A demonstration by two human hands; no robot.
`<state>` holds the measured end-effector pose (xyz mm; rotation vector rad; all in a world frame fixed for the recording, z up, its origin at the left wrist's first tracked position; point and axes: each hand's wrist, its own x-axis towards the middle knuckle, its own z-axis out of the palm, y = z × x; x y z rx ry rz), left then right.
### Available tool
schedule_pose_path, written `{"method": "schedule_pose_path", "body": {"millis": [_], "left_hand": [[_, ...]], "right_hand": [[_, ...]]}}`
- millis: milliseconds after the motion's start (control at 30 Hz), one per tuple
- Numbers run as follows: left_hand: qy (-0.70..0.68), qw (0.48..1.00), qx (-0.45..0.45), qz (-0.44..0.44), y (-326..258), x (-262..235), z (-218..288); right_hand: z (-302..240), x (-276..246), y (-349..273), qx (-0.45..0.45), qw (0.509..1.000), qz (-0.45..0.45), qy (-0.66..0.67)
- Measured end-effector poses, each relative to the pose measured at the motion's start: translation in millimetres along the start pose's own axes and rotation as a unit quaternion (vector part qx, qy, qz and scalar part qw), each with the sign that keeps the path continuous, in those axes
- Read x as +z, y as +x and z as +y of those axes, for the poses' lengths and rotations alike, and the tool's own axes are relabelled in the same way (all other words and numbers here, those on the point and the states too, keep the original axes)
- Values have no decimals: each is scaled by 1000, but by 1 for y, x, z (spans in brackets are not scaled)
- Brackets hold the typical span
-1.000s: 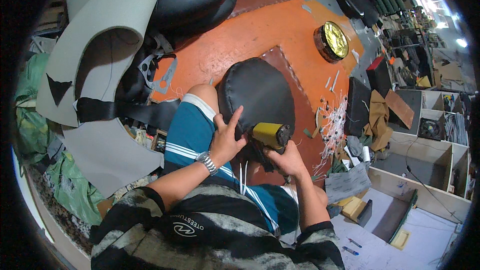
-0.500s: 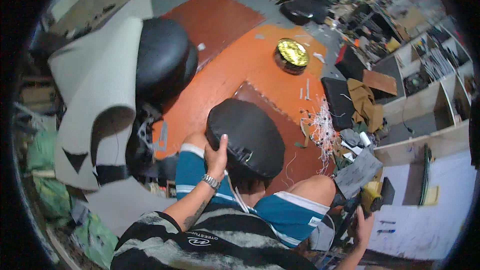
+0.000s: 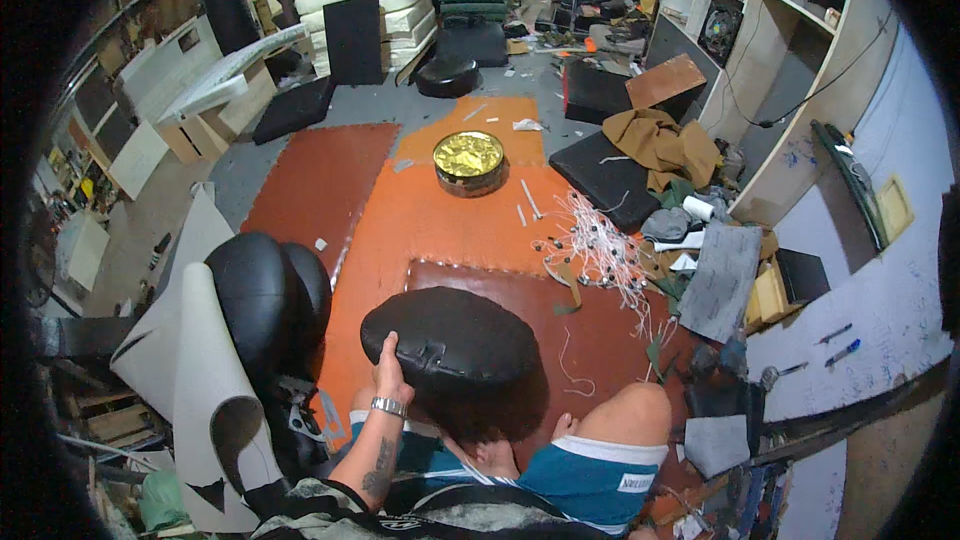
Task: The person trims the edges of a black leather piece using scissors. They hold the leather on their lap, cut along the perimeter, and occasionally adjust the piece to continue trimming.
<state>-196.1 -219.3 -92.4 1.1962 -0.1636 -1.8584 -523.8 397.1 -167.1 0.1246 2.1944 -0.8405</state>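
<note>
A thick black oval cushion (image 3: 465, 335) stands tilted on edge between my knees, above the red-brown mat. My left hand (image 3: 388, 368) grips its left rim, with the thumb lying on the near face. A small stitched tab or opening shows on that face, near my thumb. The cushion's shaded lower side is hard to make out. My right hand is out of the picture. Beyond the cushion sits a round tin-like piece (image 3: 468, 162) with a shiny gold top.
Black rounded padded pieces (image 3: 255, 305) and a curled pale sheet (image 3: 190, 380) stand at my left. White cords (image 3: 600, 245) lie tangled right of the mat (image 3: 600, 340). Brown cloth (image 3: 660, 145), a black pad (image 3: 605, 180) and a white board with pens (image 3: 850, 360) are farther right.
The view has tipped up and turned, showing more of the room. My left hand still holds the cushion, now tilted flatter. My right hand, earlier open by the white board, has left the view.
</note>
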Motion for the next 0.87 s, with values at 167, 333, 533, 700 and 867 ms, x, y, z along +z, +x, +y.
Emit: {"method": "schedule_pose_path", "body": {"millis": [167, 333, 533, 700, 867], "left_hand": [[57, 995, 78, 10, 16, 84, 60], [382, 844, 348, 143, 26, 194, 169], [635, 495, 592, 36, 60, 273, 301], [633, 623, 452, -85, 104, 242, 288], [717, 568, 361, -182, 127, 166, 190]], "right_hand": [[-24, -23, 95, 39, 995, -24, -93], [-58, -87, 137, 4, 991, -47, -122], [-152, -110, 115, 131, 953, -148, -229], [-313, -130, 113, -202, 950, -81, -225], [-471, -193, 125, -359, 923, 103, -92]]}}
